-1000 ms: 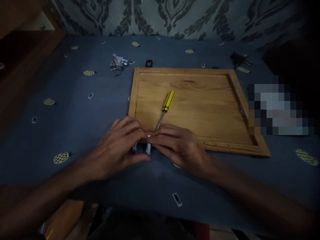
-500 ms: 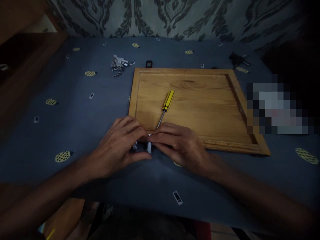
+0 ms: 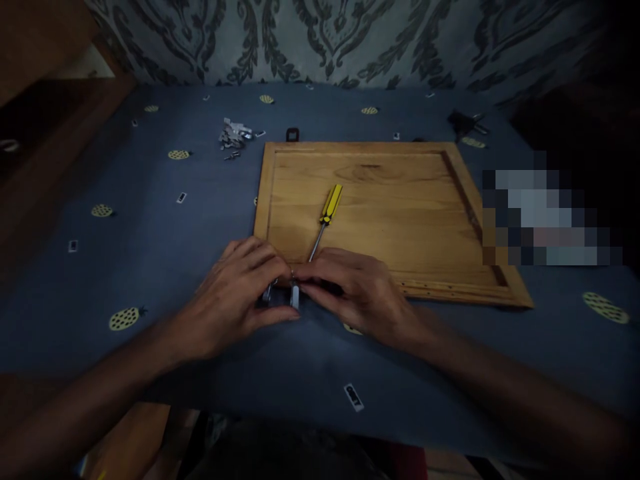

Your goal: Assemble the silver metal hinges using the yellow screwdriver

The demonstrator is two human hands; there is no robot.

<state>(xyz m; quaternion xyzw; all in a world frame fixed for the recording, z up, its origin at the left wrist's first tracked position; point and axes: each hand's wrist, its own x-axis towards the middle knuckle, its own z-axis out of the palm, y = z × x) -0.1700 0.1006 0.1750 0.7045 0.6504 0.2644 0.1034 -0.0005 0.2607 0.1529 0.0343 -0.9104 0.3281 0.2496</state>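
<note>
My left hand (image 3: 235, 293) is closed around a small silver metal hinge (image 3: 295, 297), at the near left corner of a framed wooden cabinet door (image 3: 370, 200). Thumb and fingers grip it from the left, so only parts of it show. From the other side, my right hand (image 3: 357, 283) is pinched at the top of the hinge; whatever sits between its fingertips is too small to make out. A screwdriver (image 3: 330, 207) with a yellow and black handle lies on the door, its shaft pointing toward my right fingers.
A pile of silver hinges (image 3: 235, 133) with loose screws lies behind the door's left side. A small black square piece (image 3: 293, 135) is by the far edge. A dark object with prongs (image 3: 467, 125) lies at the back right. Blue patterned cloth (image 3: 150, 267) covers the table.
The view has shifted slightly. My right fingertips have moved a little over the top of the hinge, while the left hand keeps its hold.
</note>
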